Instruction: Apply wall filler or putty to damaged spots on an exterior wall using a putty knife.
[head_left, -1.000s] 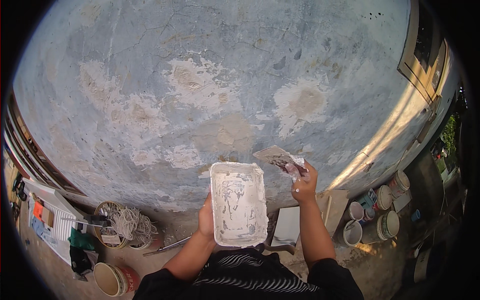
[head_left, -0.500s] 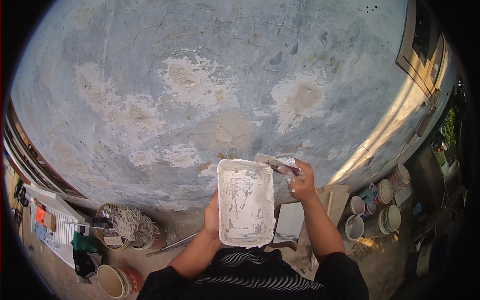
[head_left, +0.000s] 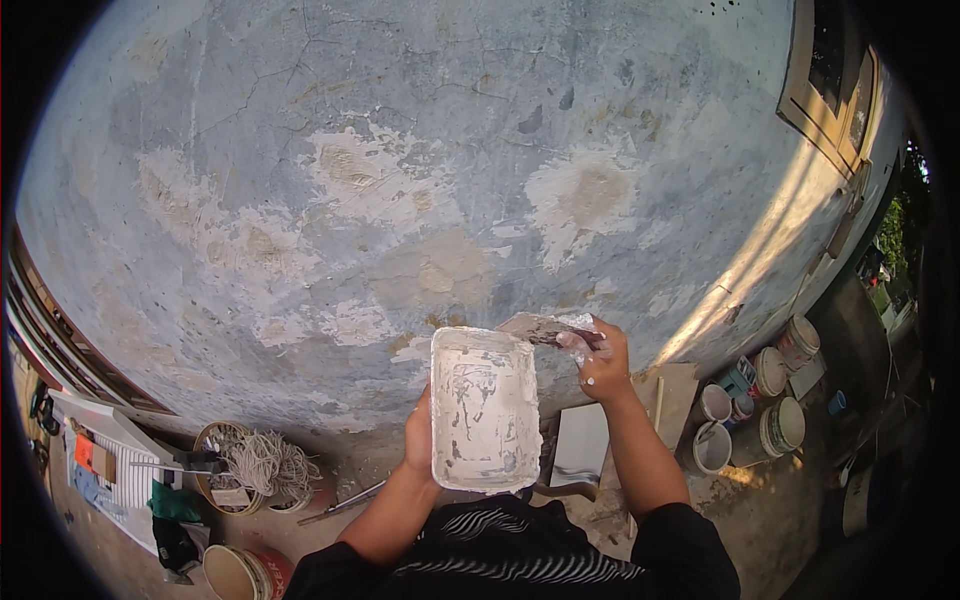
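In the head view, the tray (head_left: pixel 485 410) is at the lower centre of the frame, its inside smeared with white paste. The left hand (head_left: pixel 418 432) is clamped on its left side, the fingertips hidden behind it. Right of centre, the right hand (head_left: pixel 607 360) has its fingers closed around the handle of the scraper (head_left: pixel 540 326), and white paste marks its fingers. The blade points left, at the tray's upper right corner; whether they touch, I cannot tell.

The wall (head_left: pixel 430 60), blue-grey and cracked, fills the upper and middle frame, with pale patches from left to right of centre. A window (head_left: pixel 800 110) is at the upper right, with a streak of sunlight below it.

At the lower left are a bundle of rope (head_left: pixel 268 462), a green cloth (head_left: pixel 174 503) and a bucket (head_left: pixel 230 577). At the lower right, several tubs (head_left: pixel 712 450) stand near the foot of the wall. A white panel (head_left: pixel 579 440) lies between the tray and the right forearm.
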